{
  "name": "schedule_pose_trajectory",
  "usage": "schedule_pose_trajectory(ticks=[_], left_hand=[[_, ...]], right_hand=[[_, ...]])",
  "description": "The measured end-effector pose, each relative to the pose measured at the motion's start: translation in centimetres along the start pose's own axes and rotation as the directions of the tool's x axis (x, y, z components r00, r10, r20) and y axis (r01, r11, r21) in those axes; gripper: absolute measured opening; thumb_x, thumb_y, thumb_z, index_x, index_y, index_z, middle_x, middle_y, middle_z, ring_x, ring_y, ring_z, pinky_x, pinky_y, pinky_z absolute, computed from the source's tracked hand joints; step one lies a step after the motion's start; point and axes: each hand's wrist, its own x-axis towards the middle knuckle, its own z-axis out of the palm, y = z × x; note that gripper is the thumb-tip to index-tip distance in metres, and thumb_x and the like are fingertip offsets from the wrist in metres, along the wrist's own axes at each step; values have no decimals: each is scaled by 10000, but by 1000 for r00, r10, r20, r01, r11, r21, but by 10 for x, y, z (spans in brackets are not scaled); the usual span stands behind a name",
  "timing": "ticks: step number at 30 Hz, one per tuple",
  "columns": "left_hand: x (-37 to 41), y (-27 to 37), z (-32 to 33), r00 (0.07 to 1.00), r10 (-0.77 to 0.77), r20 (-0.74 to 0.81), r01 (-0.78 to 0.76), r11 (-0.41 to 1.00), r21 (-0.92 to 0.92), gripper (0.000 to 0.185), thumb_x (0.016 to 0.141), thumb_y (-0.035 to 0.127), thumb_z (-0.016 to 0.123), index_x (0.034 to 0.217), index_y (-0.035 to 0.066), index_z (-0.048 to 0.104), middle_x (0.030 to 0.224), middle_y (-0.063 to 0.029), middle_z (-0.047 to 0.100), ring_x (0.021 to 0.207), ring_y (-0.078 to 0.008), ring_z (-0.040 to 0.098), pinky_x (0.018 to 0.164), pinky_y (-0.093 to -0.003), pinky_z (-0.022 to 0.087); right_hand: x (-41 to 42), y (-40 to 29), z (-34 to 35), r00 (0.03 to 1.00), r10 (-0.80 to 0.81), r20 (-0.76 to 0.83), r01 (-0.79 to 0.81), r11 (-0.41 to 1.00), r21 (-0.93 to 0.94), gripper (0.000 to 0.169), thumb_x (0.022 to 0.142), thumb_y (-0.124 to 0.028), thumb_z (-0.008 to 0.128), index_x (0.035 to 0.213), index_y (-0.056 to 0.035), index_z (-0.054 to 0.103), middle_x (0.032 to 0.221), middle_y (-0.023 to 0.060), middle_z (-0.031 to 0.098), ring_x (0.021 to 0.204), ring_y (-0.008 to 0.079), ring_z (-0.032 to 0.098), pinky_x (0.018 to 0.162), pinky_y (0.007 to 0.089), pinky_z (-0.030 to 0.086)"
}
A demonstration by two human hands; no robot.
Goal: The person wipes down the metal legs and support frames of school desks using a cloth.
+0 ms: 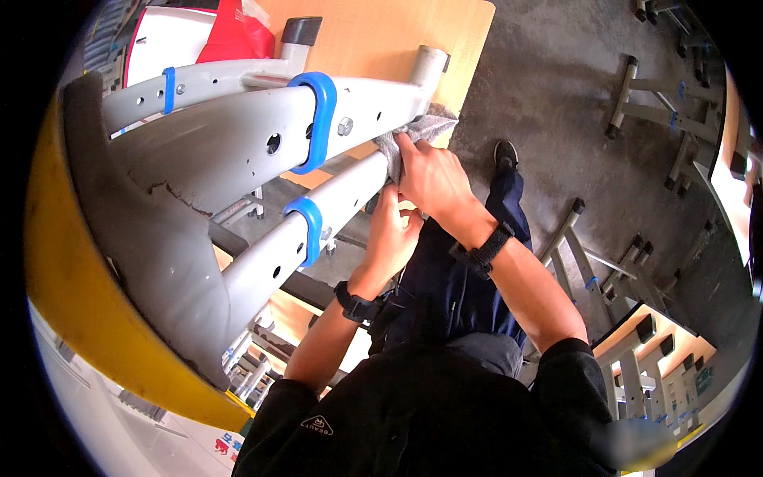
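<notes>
My right hand [438,179] grips a grey cloth [390,156], which is bunched against the far end of the lower light-grey metal tube [349,182]. Just below, my left hand [390,235] has its fingers raised to the cloth's lower edge; whether they grip it is hidden. Both tubes belong to a furniture frame that bears blue plastic collars [322,122], a hex bolt [345,126] and round holes. A wider grey tube [363,107] runs above my hands. Near the frame's left end, cracks show in the grey surface.
A yellow-edged board [77,298] curves along the left. Behind the frame lies a wood-patterned tabletop [381,36], with a red sheet [241,39] at its left. More grey metal frames [632,101] stand on the concrete floor [536,71] at right. An upturned desk [635,346] is at lower right.
</notes>
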Motion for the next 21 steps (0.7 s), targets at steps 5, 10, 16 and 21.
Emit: schedule_pose_trajectory(ticks=[5, 10, 16, 21], left_hand=[[0, -2, -2, 1000, -10, 17, 10, 1000, 13, 368, 863, -34, 605, 1196, -51, 449, 1125, -185, 592, 993, -248, 661, 798, -325, 565], [-5, -5, 0, 988, -90, 129, 97, 994, -51, 357, 871, -28, 587, 1190, -39, 429, 1073, -167, 627, 942, -249, 682, 815, -328, 549], [-17, 1, -3, 983, -57, 174, 78, 990, -116, 366, 878, -38, 566, 1211, -11, 414, 1078, -159, 630, 978, -225, 668, 815, -319, 541], [-21, -4, 1, 995, 95, -1, -93, 969, -227, 569, 890, -29, 566, 1405, -31, 322, 1139, -197, 632, 1010, -233, 667, 832, -324, 544]], right_hand=[[-11, -1, 5, 987, 145, -70, -130, 974, 184, 325, 758, -85, 575, 1063, 23, 540, 751, 283, 641, 718, 489, 635, 697, 532, 531], [-30, 13, 8, 930, 364, 54, -367, 927, 71, 321, 801, -229, 554, 993, 27, 576, 773, 298, 660, 751, 474, 662, 746, 537, 542], [-46, 18, -10, 947, 319, 41, -315, 898, 307, 404, 870, -375, 590, 1050, -14, 614, 877, 283, 671, 886, 463, 649, 822, 517, 518], [-15, 12, -22, 912, 406, 66, -407, 871, 274, 417, 893, -401, 584, 1032, -17, 663, 974, 280, 667, 986, 453, 626, 885, 499, 499]])
